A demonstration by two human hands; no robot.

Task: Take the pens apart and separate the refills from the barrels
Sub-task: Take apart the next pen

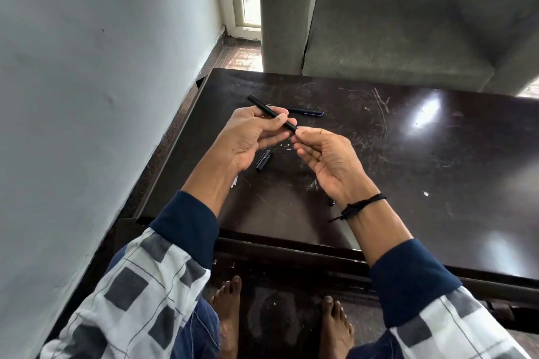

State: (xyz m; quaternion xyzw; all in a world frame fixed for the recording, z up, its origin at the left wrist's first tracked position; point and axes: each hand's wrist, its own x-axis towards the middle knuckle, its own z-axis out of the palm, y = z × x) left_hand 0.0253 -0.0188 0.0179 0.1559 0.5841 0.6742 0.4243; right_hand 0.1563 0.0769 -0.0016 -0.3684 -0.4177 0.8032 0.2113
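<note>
Here, left hand (250,137) gripping barrel (259,105), right hand (326,157) seemingly at tip

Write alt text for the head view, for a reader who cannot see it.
The left hand grips a black pen while the right hand pinches its end, above a dark table. A blue pen and a short black piece lie on it.

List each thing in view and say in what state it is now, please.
black barrel: held above the table, tilted.
left hand: grips the black barrel.
right hand: fingertips at the barrel's near end; whether they pinch anything is unclear.
blue pen: lies on the table, looks whole.
short black piece: lies loose on the table.
table: dark, glossy, scratched.
</note>
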